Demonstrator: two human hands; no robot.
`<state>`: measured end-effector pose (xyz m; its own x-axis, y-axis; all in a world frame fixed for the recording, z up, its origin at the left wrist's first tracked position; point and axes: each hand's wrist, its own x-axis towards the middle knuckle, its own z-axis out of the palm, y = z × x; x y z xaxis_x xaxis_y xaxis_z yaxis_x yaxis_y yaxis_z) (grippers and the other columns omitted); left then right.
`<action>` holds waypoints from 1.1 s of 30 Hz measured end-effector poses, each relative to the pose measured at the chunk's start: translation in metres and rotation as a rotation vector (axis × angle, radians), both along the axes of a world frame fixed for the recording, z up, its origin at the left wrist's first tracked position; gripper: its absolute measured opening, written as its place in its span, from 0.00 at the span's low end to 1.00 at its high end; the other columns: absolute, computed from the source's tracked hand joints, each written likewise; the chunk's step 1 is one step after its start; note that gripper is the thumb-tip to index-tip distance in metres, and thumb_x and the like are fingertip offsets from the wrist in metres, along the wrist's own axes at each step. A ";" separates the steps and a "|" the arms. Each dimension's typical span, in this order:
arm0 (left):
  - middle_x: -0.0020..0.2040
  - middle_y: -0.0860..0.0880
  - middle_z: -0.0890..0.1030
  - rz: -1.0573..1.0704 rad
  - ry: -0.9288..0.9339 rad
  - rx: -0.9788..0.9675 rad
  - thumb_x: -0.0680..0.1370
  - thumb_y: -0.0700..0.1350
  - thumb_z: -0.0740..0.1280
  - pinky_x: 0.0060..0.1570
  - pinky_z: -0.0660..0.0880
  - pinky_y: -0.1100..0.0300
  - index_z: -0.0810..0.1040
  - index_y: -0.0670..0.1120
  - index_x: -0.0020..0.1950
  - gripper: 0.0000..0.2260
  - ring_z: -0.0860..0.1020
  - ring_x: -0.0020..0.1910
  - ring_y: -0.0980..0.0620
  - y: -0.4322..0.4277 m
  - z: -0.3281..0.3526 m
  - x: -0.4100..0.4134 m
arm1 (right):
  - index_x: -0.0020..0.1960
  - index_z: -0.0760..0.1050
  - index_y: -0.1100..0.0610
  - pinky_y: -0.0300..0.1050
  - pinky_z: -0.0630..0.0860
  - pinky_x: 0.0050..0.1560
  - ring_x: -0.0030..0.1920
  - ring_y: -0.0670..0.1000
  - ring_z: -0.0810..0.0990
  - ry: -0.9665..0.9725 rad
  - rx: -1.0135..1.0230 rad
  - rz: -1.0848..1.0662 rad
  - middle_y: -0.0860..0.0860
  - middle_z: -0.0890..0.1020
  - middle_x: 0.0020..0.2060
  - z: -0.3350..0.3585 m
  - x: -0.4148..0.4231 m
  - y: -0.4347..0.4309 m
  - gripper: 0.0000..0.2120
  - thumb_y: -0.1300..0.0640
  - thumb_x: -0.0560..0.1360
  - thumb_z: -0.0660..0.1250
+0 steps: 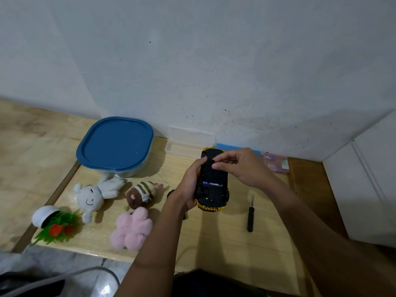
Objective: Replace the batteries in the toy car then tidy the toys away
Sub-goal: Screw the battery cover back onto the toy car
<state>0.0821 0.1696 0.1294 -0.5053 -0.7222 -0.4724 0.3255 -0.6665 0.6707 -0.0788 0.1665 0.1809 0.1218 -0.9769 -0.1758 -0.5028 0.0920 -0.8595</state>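
Toy car (213, 179) flipped belly-up above tabletop (225, 232), left hand (189, 185) wrapped round its side, right hand (240, 166) pinching something small at underside. Screwdriver (250, 215) lying just right, plushies left.

Gold toy car (214, 179), upside down — black underside up

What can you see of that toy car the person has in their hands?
The toy car is upside down, its black plastic-looking underside facing up, shiny gold bodywork showing at both ends. Black wheels sit at the corners; a coloured strip crosses the middle. The left hand grips one side; the right hand touches the underside near the far end with curled fingers, over the wooden table.
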 end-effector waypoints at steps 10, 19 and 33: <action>0.47 0.42 0.82 -0.005 0.015 -0.016 0.79 0.59 0.59 0.40 0.78 0.55 0.79 0.44 0.63 0.23 0.81 0.41 0.45 0.000 -0.001 -0.001 | 0.45 0.83 0.44 0.29 0.75 0.43 0.45 0.38 0.82 -0.095 0.004 -0.059 0.41 0.85 0.41 -0.006 0.002 0.003 0.05 0.51 0.70 0.75; 0.46 0.42 0.82 0.005 0.041 -0.031 0.79 0.57 0.59 0.40 0.78 0.55 0.80 0.45 0.59 0.20 0.81 0.40 0.45 -0.002 -0.001 -0.002 | 0.47 0.82 0.45 0.34 0.78 0.47 0.48 0.42 0.82 -0.093 -0.018 -0.066 0.45 0.85 0.45 -0.010 0.002 0.003 0.06 0.51 0.70 0.75; 0.48 0.42 0.82 -0.009 0.036 -0.001 0.78 0.60 0.59 0.41 0.78 0.54 0.78 0.43 0.64 0.25 0.81 0.43 0.44 -0.002 -0.004 -0.003 | 0.47 0.82 0.45 0.32 0.77 0.46 0.44 0.40 0.82 -0.099 -0.022 -0.078 0.44 0.85 0.44 -0.010 0.004 0.007 0.06 0.52 0.71 0.74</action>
<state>0.0795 0.1671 0.1249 -0.5285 -0.7178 -0.4532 0.3437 -0.6691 0.6589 -0.0747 0.1732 0.1711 0.0606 -0.9876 -0.1449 -0.4076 0.1080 -0.9067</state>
